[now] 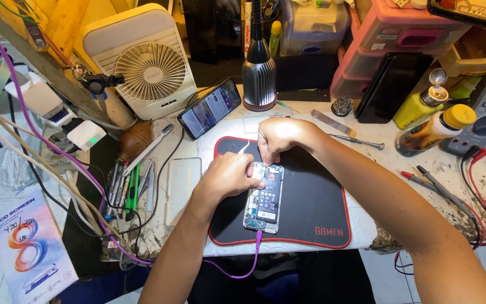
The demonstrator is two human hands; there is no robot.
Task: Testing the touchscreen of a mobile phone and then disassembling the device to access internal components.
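Forearms converging over opened phone, left hand grip pinching tweezers, right hand fingertips pressing phone's top

Both forearms are bare to the elbow, no sleeves showing; the left hand and right hand wear no gloves.

Opened phone | back cover off, circuit board and battery exposed | lies flat, upright on black mat | purple cable plugged at its bottom edge
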